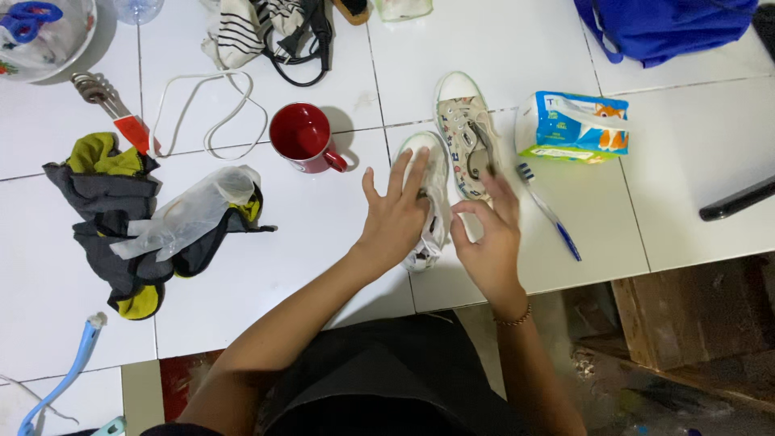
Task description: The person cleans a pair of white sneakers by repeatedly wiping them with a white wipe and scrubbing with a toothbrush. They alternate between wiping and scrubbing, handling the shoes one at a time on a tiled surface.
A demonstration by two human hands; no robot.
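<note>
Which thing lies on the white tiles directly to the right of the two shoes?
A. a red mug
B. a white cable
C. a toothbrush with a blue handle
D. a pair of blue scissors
C: the toothbrush lies just right of the shoes, beside the right hand, while the red mug stands to their left.

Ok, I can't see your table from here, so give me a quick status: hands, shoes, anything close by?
Left hand flat on near white shoe. Right hand at second shoe, holding nothing clearly. Toothbrush right beside, red mug to the left.
</note>
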